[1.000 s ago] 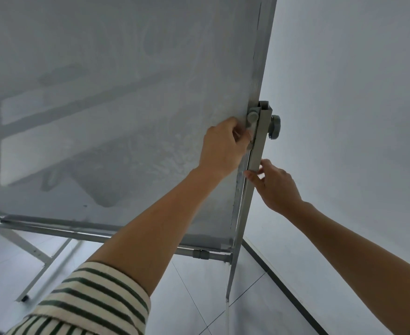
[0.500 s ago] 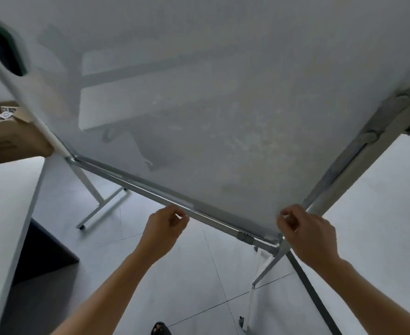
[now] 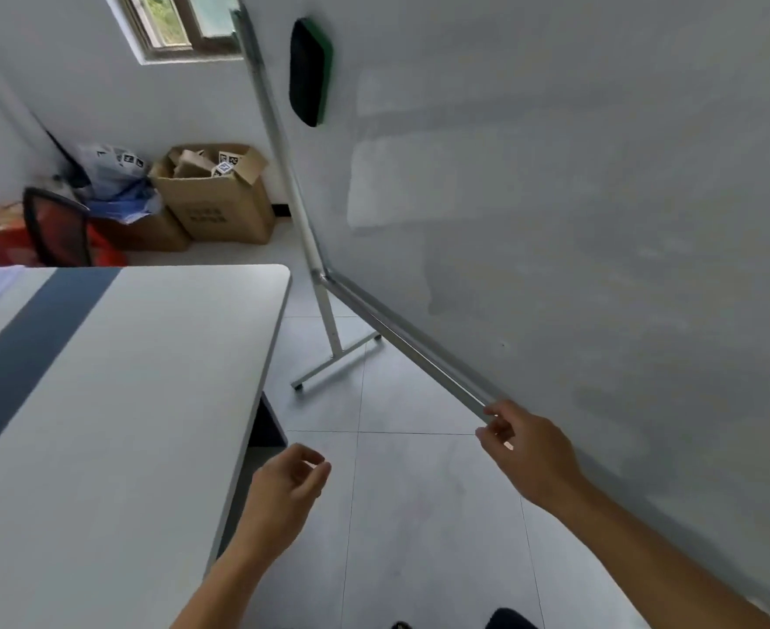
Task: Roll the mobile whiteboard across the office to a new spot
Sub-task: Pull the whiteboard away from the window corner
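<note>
Left hand (image 3: pixel 290 488) is now off the whiteboard (image 3: pixel 578 229) rail where it was gripping half a second ago, hanging loosely curled and empty between the bench (image 3: pixel 115 401) edge and the board, so only one hand is steering. Right hand (image 3: pixel 530 451) is pinching the bottom rail (image 3: pixel 412 345) with narrow fingers, board rising just beyond and right of it; looks like mid-roll regrip, wheeled foot (image 3: pixel 335 363) well ahead

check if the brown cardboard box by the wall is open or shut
Open: the brown cardboard box has its top flaps folded outward, contents showing inside.
</note>
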The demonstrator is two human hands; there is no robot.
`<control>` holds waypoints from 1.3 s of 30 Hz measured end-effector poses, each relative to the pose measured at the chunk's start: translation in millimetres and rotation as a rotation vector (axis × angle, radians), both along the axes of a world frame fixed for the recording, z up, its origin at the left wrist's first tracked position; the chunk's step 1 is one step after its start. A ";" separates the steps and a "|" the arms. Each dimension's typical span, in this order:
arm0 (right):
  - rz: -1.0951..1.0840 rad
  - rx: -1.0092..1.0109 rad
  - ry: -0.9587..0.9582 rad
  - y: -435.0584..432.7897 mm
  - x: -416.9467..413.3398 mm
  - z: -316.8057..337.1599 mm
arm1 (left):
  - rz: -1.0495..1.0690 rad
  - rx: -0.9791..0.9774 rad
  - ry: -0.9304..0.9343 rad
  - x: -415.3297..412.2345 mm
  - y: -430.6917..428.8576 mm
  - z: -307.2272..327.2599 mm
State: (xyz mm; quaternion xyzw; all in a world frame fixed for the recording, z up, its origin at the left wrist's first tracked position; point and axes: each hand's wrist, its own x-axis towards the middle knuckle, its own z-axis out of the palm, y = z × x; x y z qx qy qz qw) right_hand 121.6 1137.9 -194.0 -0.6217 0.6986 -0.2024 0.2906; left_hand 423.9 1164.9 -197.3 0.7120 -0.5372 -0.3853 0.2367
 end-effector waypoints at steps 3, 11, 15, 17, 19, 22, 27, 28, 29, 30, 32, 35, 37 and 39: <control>0.069 0.012 -0.001 -44.2 30.8 -0.2 | 0.058 -0.030 -0.006 25.7 -32.6 1.6; 0.204 -0.106 -0.009 -209.4 105.1 11.0 | 0.143 -0.179 -0.007 75.9 -199.0 29.1; 0.228 -0.190 -0.031 -284.6 142.8 29.4 | 0.138 -0.293 -0.003 93.7 -306.0 71.1; 0.259 -0.217 -0.031 -316.6 158.4 36.6 | 0.140 -0.361 0.023 100.3 -358.4 91.3; 0.283 -0.226 -0.034 -340.4 170.7 41.0 | 0.143 -0.391 0.081 105.9 -405.9 109.6; 0.286 -0.250 -0.040 -365.9 186.9 43.3 | 0.121 -0.462 0.117 116.4 -478.7 131.9; 0.242 -0.245 -0.022 -406.3 212.5 33.9 | 0.050 -0.490 0.204 123.0 -594.0 153.0; 0.221 -0.237 -0.019 -415.0 216.5 32.7 | 0.037 -0.492 0.221 121.7 -614.8 153.8; 0.201 -0.227 -0.016 -423.1 219.4 32.3 | 0.033 -0.494 0.238 119.8 -631.8 153.6; 0.183 -0.218 -0.010 -431.5 221.7 32.2 | 0.032 -0.502 0.248 118.2 -646.0 151.9; 0.150 -0.199 0.015 -449.4 224.8 31.2 | 0.018 -0.539 0.253 115.6 -666.4 148.8; 0.078 -0.166 0.027 -474.0 225.4 28.7 | -0.103 -0.574 0.275 110.5 -690.2 147.7; 0.031 -0.135 0.024 -489.2 225.1 27.8 | -0.180 -0.558 0.310 105.0 -711.1 148.5; -0.007 -0.113 0.021 -505.2 223.6 26.8 | -0.241 -0.530 0.323 94.1 -730.4 148.4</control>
